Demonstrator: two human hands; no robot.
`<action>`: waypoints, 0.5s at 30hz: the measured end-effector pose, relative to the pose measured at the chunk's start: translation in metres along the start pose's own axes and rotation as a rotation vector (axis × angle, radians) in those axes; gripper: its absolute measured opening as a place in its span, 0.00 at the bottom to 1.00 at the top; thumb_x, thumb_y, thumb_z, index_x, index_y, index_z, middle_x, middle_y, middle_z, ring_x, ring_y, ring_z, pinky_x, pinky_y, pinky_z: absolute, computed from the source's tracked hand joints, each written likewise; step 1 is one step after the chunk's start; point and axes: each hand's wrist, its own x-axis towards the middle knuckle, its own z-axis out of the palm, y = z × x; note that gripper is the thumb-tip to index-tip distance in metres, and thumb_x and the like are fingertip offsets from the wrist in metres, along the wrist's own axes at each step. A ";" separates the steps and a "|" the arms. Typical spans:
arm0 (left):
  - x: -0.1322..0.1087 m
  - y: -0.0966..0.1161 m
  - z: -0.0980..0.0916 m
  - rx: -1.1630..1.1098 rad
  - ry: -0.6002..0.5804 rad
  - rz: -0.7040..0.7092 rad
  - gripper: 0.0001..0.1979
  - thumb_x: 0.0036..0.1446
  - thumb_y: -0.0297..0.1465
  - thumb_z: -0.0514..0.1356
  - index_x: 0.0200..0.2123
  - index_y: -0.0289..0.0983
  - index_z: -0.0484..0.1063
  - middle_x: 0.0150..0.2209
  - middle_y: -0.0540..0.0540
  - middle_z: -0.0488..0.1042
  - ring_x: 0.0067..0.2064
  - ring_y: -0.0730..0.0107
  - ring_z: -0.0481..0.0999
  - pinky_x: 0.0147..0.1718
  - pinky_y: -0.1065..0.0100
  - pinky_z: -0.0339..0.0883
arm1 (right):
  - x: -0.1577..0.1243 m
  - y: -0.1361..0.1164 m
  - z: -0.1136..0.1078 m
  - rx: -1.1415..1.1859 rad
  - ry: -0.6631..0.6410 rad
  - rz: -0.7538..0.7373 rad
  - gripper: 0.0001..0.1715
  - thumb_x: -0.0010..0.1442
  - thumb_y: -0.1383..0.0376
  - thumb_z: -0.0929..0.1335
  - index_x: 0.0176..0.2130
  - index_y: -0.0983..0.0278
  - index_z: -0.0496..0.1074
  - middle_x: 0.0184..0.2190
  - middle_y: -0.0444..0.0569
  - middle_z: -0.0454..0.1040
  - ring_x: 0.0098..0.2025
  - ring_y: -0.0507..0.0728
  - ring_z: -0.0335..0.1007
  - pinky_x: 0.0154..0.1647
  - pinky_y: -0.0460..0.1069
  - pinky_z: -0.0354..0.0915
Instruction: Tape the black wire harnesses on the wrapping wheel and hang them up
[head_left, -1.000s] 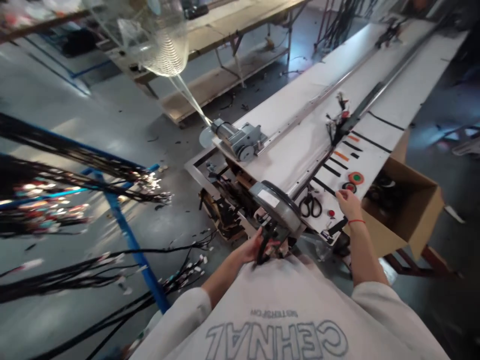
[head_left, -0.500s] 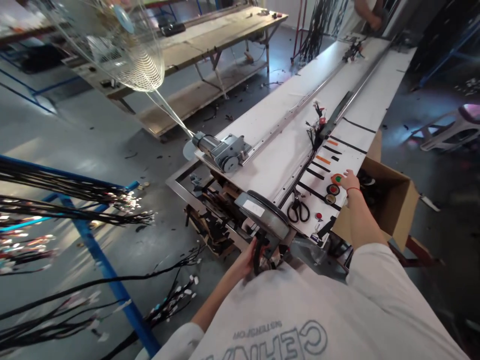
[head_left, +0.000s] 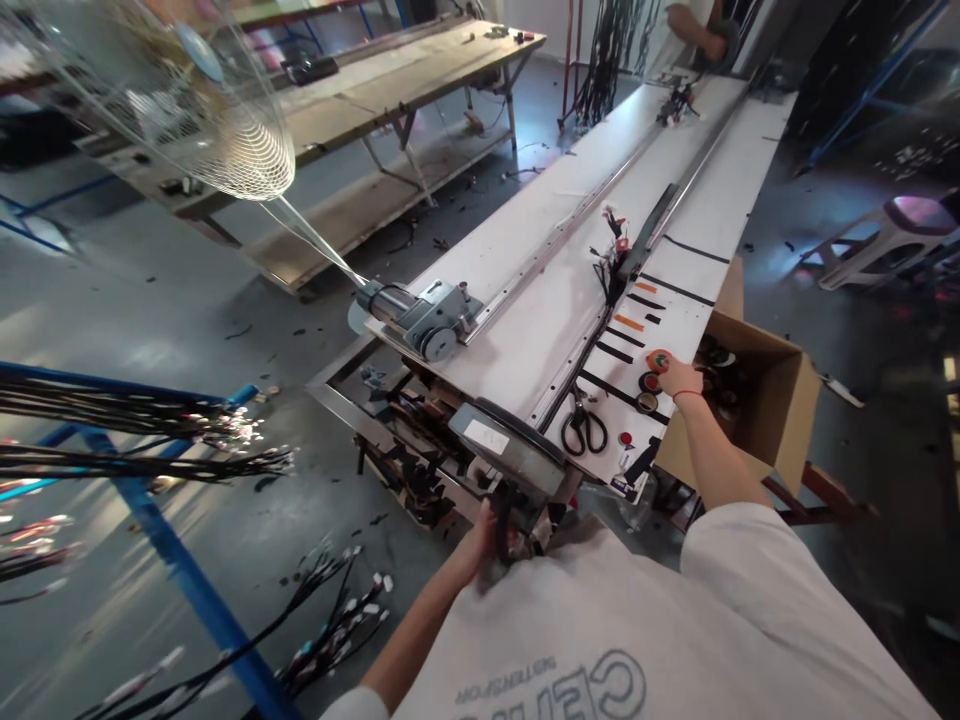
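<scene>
From here I see a smooth, metallic-looking housing, matt paper label, smooth white tabletop, dull cardboard box and cloth shirt.

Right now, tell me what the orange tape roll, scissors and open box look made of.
Orange tape roll: probably plastic or coated tape, going by its smooth, bright ring; its small size leaves this open.
Scissors: black handle loops, likely plastic, evenly dark; the blades are too small to judge.
Open box: cardboard, matte brown, with flat, thin panels.

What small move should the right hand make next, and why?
Probably pinch and lift the orange roll: the right hand is at its edge, though whether it grips is unclear, while the left hand is at the black bundle.
</scene>
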 end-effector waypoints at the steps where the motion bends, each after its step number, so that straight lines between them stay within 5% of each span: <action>1: -0.010 0.003 -0.002 0.034 0.069 0.005 0.46 0.36 0.75 0.35 0.21 0.40 0.68 0.20 0.45 0.68 0.27 0.61 0.70 0.30 0.61 0.67 | 0.000 -0.001 0.000 -0.002 0.005 0.005 0.28 0.58 0.64 0.65 0.59 0.60 0.68 0.49 0.59 0.75 0.51 0.64 0.72 0.48 0.55 0.63; 5: -0.052 0.017 -0.013 0.137 0.277 0.098 0.38 0.42 0.71 0.45 0.25 0.41 0.68 0.19 0.51 0.65 0.24 0.66 0.64 0.27 0.65 0.62 | -0.002 -0.003 0.000 0.008 0.022 0.008 0.28 0.58 0.64 0.66 0.58 0.61 0.68 0.47 0.59 0.76 0.50 0.65 0.73 0.47 0.55 0.64; 10: -0.072 0.024 -0.023 0.213 0.018 -0.018 0.35 0.38 0.69 0.53 0.21 0.40 0.61 0.14 0.55 0.57 0.18 0.75 0.54 0.21 0.70 0.51 | -0.006 -0.006 -0.002 0.021 0.001 0.014 0.28 0.58 0.63 0.66 0.59 0.61 0.67 0.48 0.60 0.75 0.51 0.66 0.72 0.48 0.55 0.64; 15: -0.072 0.031 -0.035 0.300 -0.137 -0.106 0.33 0.42 0.66 0.53 0.19 0.39 0.61 0.16 0.51 0.64 0.20 0.72 0.62 0.24 0.68 0.56 | -0.012 -0.010 -0.005 0.019 -0.012 0.019 0.29 0.60 0.64 0.64 0.60 0.64 0.65 0.49 0.61 0.75 0.52 0.65 0.72 0.50 0.55 0.63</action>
